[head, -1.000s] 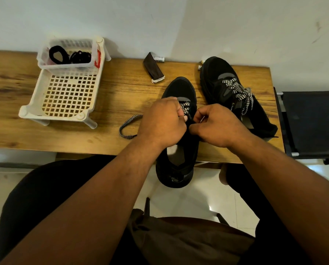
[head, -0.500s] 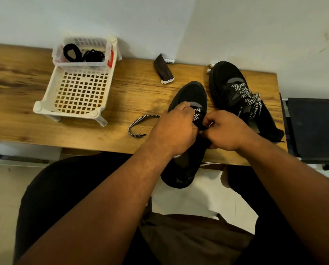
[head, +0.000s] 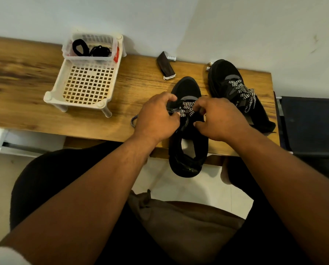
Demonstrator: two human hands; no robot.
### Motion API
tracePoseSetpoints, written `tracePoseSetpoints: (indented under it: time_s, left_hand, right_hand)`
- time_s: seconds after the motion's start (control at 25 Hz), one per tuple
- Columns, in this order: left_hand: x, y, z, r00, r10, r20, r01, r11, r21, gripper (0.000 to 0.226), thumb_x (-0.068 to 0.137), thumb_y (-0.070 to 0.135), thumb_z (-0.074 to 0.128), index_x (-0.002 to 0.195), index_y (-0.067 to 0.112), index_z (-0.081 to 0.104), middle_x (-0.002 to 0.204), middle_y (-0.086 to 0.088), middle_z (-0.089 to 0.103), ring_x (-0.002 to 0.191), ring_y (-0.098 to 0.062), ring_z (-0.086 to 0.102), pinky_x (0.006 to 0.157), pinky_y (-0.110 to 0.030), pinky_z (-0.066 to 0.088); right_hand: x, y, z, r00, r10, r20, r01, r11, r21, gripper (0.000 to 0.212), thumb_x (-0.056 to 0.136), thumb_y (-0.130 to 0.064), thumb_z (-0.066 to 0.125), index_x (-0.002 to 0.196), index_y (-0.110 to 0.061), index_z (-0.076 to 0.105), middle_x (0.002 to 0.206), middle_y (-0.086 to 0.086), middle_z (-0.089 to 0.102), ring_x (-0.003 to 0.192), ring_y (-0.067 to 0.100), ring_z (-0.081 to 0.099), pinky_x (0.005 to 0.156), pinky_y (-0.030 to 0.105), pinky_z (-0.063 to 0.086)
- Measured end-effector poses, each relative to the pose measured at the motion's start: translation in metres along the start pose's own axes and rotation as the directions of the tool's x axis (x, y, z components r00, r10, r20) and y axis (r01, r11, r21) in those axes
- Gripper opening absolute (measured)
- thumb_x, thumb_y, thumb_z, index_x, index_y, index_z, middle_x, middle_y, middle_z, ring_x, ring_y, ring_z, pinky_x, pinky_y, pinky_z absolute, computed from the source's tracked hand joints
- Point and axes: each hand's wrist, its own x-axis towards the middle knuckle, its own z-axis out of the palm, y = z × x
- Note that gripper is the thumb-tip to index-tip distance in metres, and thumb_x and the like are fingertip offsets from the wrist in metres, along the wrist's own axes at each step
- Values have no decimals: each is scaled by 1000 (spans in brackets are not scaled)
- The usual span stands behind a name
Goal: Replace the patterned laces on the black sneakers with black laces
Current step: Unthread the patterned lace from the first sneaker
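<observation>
Where the wood-grain table (head: 35,77) runs along the pale wall, a white plastic lattice rack (head: 87,87) stands with coiled black laces (head: 91,49) in its upper bin. Two matte black sneakers sit to the right: the far sneaker (head: 234,88) fully laced, the near sneaker (head: 188,150) overhanging the edge. Over it, the left hand (head: 156,119) and right hand (head: 221,119) both pinch the woven zigzag patterned lace (head: 186,108), its loose end trailing left.
</observation>
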Motion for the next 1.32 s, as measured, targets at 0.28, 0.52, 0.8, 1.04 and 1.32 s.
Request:
tracePoseSetpoints:
  time_s: [0.28, 0.52, 0.8, 1.04, 1.32]
  left_hand:
    - [0, -6, 19, 964, 181, 193, -214, 963, 166, 73, 73, 46, 80, 138, 27, 53, 136, 5, 55, 127, -16, 50, 108, -38, 44]
    - [10, -4, 16, 954, 139, 267, -182, 973, 145, 77, 70, 31, 85, 139, 28, 51, 136, 7, 44, 117, -10, 48, 90, -25, 46]
    - [15, -3, 13, 945, 136, 298, -229, 925, 302, 81, 67, 56, 84, 137, 39, 47, 140, 8, 44, 127, -18, 46, 99, -43, 49]
    - [18, -3, 10, 954, 123, 272, -174, 970, 171, 66, 74, 56, 83, 132, 37, 59, 135, 9, 50, 123, -13, 50, 101, -41, 49]
    - [20, -5, 6, 929, 132, 344, -189, 972, 137, 78, 77, 56, 82, 147, 44, 51, 134, 10, 44, 121, -11, 48, 97, -34, 49]
  right_hand:
    - [11, -1, 25, 977, -126, -169, 119, 992, -53, 30, 90, -29, 65, 119, -20, 67, 104, 7, 57, 81, 17, 47, 66, 30, 37]
    - [7, -4, 26, 977, -112, -180, 94, 990, -103, 26, 98, -30, 58, 120, -20, 68, 104, 8, 58, 81, 22, 57, 65, 31, 38]
    - [17, 21, 18, 982, 189, 27, -171, 806, 566, 7, 92, -18, 58, 87, -23, 57, 89, 5, 64, 83, 22, 63, 73, 45, 56]
    - [20, 27, 14, 977, 185, 101, -203, 697, 688, 23, 83, -22, 65, 102, -35, 67, 88, 1, 73, 84, 18, 71, 80, 43, 61]
    - [17, 19, 24, 990, -16, -143, 40, 985, 165, 16, 98, -41, 64, 100, -27, 70, 94, -5, 65, 82, 13, 60, 66, 26, 45]
